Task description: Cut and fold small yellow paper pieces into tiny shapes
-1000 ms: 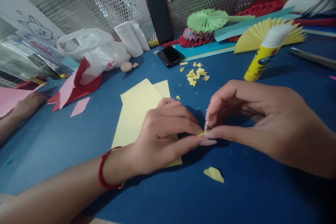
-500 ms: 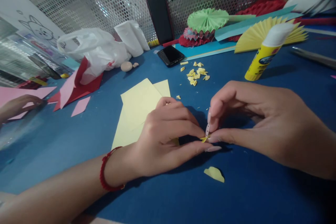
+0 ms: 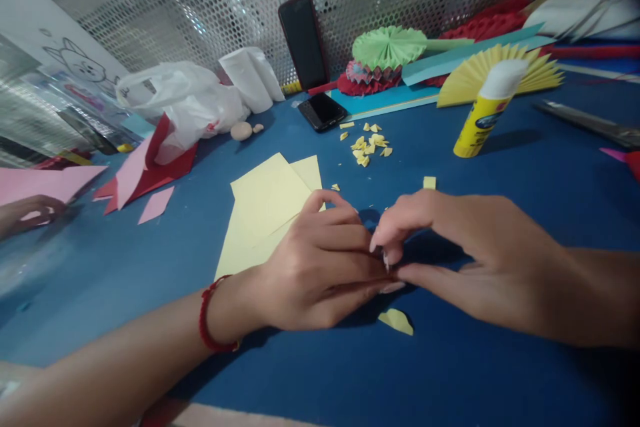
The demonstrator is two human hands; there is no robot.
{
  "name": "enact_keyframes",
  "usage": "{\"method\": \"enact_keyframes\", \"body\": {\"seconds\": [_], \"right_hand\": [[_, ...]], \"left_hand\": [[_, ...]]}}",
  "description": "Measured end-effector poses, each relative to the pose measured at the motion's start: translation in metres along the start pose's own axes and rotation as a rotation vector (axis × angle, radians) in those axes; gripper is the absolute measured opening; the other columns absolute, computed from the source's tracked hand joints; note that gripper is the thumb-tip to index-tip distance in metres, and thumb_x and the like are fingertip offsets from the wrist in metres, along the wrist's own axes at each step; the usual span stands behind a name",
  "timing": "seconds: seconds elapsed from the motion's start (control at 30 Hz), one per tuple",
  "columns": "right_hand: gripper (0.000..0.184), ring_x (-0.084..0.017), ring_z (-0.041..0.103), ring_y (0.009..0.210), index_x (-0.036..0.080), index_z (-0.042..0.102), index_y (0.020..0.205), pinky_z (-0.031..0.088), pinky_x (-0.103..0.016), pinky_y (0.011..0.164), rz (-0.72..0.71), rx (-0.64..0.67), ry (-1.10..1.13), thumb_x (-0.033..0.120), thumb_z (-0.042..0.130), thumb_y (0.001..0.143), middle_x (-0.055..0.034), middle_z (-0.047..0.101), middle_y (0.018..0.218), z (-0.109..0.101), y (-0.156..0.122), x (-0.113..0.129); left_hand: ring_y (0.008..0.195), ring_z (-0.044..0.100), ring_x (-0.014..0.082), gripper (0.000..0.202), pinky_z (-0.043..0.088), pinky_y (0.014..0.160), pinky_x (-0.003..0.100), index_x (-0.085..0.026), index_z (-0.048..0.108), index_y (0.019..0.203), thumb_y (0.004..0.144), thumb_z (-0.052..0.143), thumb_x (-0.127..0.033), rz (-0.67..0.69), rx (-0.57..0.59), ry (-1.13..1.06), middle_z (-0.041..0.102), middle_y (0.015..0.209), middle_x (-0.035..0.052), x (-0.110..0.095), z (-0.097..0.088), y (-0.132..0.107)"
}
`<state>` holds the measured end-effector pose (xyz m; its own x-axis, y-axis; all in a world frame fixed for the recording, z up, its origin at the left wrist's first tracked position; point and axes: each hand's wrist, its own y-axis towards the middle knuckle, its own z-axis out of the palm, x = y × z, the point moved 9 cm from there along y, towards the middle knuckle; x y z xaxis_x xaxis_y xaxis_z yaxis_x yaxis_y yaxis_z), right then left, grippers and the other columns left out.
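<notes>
My left hand (image 3: 320, 267) and my right hand (image 3: 460, 260) meet fingertip to fingertip just above the blue table (image 3: 500, 380). Both are pinched closed at the same spot; in earlier frames a tiny yellow paper bit sat between them, now hidden by the fingers. A red bracelet (image 3: 213, 323) circles my left wrist. Pale yellow paper sheets (image 3: 265, 207) lie under and behind my left hand. A cut yellow scrap (image 3: 396, 321) lies just in front of the fingers. A small yellow square (image 3: 429, 182) sits beyond my right hand.
A pile of small yellow folded pieces (image 3: 367, 143), a glue stick (image 3: 483, 117), two phones (image 3: 305, 40) (image 3: 323, 111), paper fans (image 3: 390, 47) (image 3: 495, 70), a white plastic bag (image 3: 180, 100) and pink and red paper (image 3: 145, 170) lie around. Another person's hand (image 3: 25, 213) rests at far left.
The view shifted slightly, and both hands drew closer together and nearer the table. The small yellow piece seen between the fingertips is now covered. The other person's hand at left pulled back.
</notes>
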<state>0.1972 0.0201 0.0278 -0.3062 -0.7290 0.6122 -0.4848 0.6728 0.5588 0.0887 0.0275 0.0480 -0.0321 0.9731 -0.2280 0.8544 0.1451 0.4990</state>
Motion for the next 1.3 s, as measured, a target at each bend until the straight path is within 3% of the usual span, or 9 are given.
{"method": "enact_keyframes", "body": {"seconds": [0.1,0.3,0.47,0.6,0.83,0.93,1.0,1.17,1.3], "right_hand": [[0.051,-0.011,0.075,0.091,0.025,0.056,0.124,0.061,-0.019,0.085,-0.05,-0.003,0.022,-0.005,0.065,0.084,0.0026,0.073,0.103,0.002,-0.001,0.004],[0.037,-0.012,0.072,0.08,0.022,0.052,0.125,0.062,-0.023,0.077,-0.087,-0.342,-0.036,0.003,0.065,0.096,0.0013,0.069,0.092,-0.026,-0.004,0.009],[0.014,-0.014,0.073,0.08,0.021,0.06,0.113,0.056,-0.027,0.07,-0.494,-0.245,-0.19,0.012,0.054,0.105,-0.0009,0.077,0.092,-0.014,-0.016,0.055],[0.021,-0.013,0.066,0.067,0.017,0.063,0.108,0.047,-0.029,0.056,-0.776,-0.181,-0.255,0.014,0.043,0.11,0.0008,0.075,0.082,-0.001,-0.032,0.08],[0.018,-0.017,0.069,0.076,0.017,0.057,0.117,0.05,-0.03,0.063,-0.707,-0.162,-0.298,0.011,0.049,0.103,-0.0027,0.076,0.089,0.0,-0.031,0.07],[0.019,-0.017,0.069,0.075,0.018,0.055,0.118,0.051,-0.029,0.063,-0.7,-0.132,-0.304,0.01,0.049,0.102,-0.0033,0.076,0.089,0.002,-0.03,0.068],[0.02,-0.018,0.07,0.076,0.018,0.055,0.118,0.052,-0.029,0.064,-0.693,-0.115,-0.299,0.01,0.05,0.1,-0.0036,0.076,0.09,0.003,-0.029,0.067],[0.021,-0.018,0.071,0.08,0.017,0.057,0.118,0.055,-0.03,0.068,-0.654,-0.079,-0.27,0.009,0.054,0.099,-0.005,0.077,0.092,0.004,-0.026,0.064],[0.015,-0.019,0.071,0.081,0.019,0.061,0.112,0.054,-0.031,0.07,-0.499,-0.099,-0.237,0.013,0.056,0.1,-0.0056,0.077,0.093,0.0,-0.017,0.051]], "left_hand": [[0.074,0.074,0.0166,0.008,0.05,0.087,0.039,-0.023,0.077,0.092,0.099,0.073,-0.022,-0.042,-0.035,-0.109,0.083,0.088,0.0021,0.006,-0.006,0.0],[0.073,0.073,0.0149,0.009,0.056,0.076,0.03,-0.025,0.084,0.088,0.096,0.082,-0.029,-0.292,-0.309,-0.145,0.082,0.083,0.0016,0.043,-0.036,-0.009],[0.066,0.07,0.015,0.023,0.051,0.06,0.025,-0.021,0.085,0.083,0.095,0.083,-0.04,-0.421,-0.324,-0.05,0.081,0.075,0.0051,0.069,-0.049,0.001],[0.062,0.067,0.0166,0.04,0.048,0.06,0.028,-0.018,0.082,0.069,0.083,0.09,-0.054,-0.481,-0.289,0.064,0.077,0.067,0.0063,0.083,-0.058,0.029],[0.067,0.066,0.0156,0.032,0.053,0.07,0.03,-0.016,0.073,0.07,0.087,0.089,-0.038,-0.58,-0.072,0.289,0.072,0.07,0.001,0.126,-0.043,0.077],[0.071,0.066,0.0138,0.034,0.059,0.075,0.032,-0.015,0.069,0.086,0.101,0.074,-0.044,-0.63,0.014,0.357,0.07,0.079,-0.0011,0.147,-0.031,0.084],[0.066,0.064,0.0138,0.039,0.058,0.072,0.031,-0.015,0.069,0.082,0.099,0.076,-0.049,-0.659,0.022,0.383,0.067,0.073,-0.0021,0.156,-0.032,0.086],[0.055,0.051,0.0164,0.055,0.041,0.067,0.034,-0.018,0.059,0.047,0.059,0.105,-0.047,-0.655,-0.105,0.461,0.049,0.044,-0.0021,0.152,-0.075,0.085],[0.051,0.044,0.0133,0.06,0.034,0.065,0.033,-0.02,0.059,0.046,0.075,0.093,-0.06,-0.607,-0.221,0.476,0.05,0.043,-0.0021,0.13,-0.105,0.063]]}}
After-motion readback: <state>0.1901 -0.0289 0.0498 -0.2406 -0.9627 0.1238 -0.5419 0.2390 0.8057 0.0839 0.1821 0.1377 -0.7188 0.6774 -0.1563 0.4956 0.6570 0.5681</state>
